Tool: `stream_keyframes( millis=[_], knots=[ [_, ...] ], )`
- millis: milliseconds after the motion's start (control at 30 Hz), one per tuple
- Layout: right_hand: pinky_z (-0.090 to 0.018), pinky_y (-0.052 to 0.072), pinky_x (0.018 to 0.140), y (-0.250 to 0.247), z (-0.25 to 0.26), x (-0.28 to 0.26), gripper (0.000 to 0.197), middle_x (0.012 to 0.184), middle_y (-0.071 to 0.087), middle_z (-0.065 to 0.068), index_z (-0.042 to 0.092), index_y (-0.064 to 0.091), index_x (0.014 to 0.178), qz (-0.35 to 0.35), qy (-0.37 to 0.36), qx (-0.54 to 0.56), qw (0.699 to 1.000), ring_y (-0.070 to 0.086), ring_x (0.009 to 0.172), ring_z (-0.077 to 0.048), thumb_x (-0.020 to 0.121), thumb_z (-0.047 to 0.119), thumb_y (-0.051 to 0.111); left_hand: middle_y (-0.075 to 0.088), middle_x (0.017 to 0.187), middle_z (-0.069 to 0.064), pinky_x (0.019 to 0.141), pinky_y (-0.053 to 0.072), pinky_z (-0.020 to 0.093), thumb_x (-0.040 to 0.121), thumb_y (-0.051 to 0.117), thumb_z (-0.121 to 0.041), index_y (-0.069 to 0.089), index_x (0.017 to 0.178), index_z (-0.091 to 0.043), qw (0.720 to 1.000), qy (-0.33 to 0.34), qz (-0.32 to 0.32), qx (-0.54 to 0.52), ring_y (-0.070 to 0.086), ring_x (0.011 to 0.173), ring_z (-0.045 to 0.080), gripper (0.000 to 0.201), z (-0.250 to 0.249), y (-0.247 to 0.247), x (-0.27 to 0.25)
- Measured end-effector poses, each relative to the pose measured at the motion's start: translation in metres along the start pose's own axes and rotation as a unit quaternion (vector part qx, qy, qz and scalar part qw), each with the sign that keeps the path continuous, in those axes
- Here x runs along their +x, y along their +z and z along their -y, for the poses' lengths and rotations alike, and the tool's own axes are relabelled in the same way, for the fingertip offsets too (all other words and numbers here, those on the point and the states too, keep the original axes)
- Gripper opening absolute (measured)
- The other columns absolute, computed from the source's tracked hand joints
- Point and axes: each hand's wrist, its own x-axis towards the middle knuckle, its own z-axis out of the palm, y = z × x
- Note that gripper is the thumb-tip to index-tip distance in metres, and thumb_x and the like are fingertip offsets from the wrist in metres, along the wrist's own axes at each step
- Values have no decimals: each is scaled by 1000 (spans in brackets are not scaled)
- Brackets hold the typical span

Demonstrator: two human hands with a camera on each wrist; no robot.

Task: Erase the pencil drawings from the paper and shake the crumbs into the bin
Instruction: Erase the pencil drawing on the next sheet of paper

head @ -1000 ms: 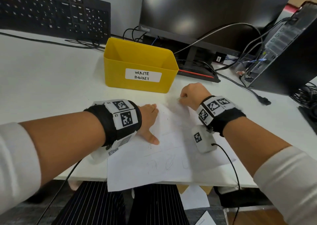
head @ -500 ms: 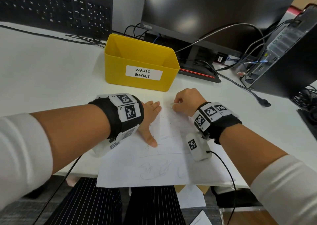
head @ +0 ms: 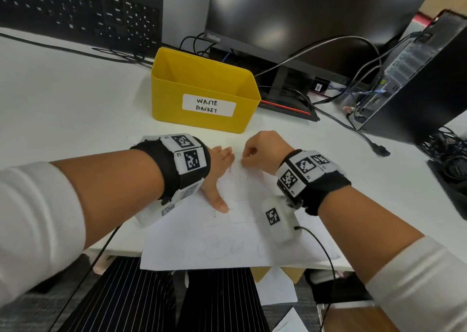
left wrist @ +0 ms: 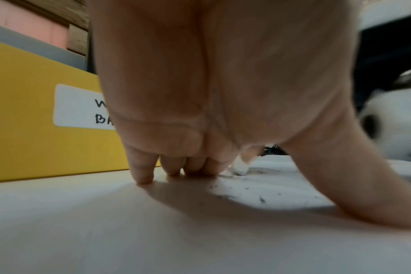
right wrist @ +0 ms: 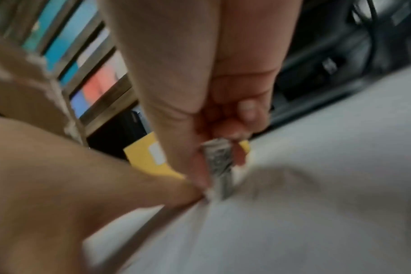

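While the left hand (head: 219,172) presses flat on the paper (head: 227,243), the right hand (head: 262,152) pinches the eraser (right wrist: 219,166), mid-erasing; lower scribbles (head: 222,247) need rubbing next.

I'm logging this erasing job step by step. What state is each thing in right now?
paper: flat on the desk, near edge overhanging, faint pencil drawings left, crumbs on it
eraser: pinched, tip on the paper
right hand: grips the eraser
left hand: fingers straight, pressing the paper down
waste basket: upright, open-topped
monitor: screen dark
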Motion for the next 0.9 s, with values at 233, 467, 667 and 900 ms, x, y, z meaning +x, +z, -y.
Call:
stream_keyframes(
  millis=[233,467,667,900],
  knots=[
    [-23,42,71,-1,-19,0,17,99,68,-7,7,71,89,-11,61,33,998,53,83,-15,82,21,65,-24,155,8,117,0,37,77,55,-68,-20,146,-6,1000,-2,3,3,-15,145,24,120,1,2,2],
    [-25,42,70,-1,5,4,23,100,69,-10,2,70,94,34,-2,-10,999,55,85,-17,84,21,62,-21,156,9,117,3,38,75,58,-67,-18,147,-7,1000,0,-4,-4,-12,145,26,120,2,2,3],
    [-24,42,70,-5,-22,9,17,101,68,-9,6,69,88,1,76,-1,997,60,94,-23,82,22,65,-24,155,8,117,0,37,76,56,-67,-20,146,-6,1000,-5,1,1,-15,145,24,120,2,3,3],
    [-20,39,60,1,6,-3,19,89,62,-2,5,71,94,43,-21,8,999,52,83,-12,83,18,62,-22,155,8,117,3,38,76,58,-66,-19,147,-9,1000,-2,0,-3,-12,145,25,119,1,1,4]
  ],
)
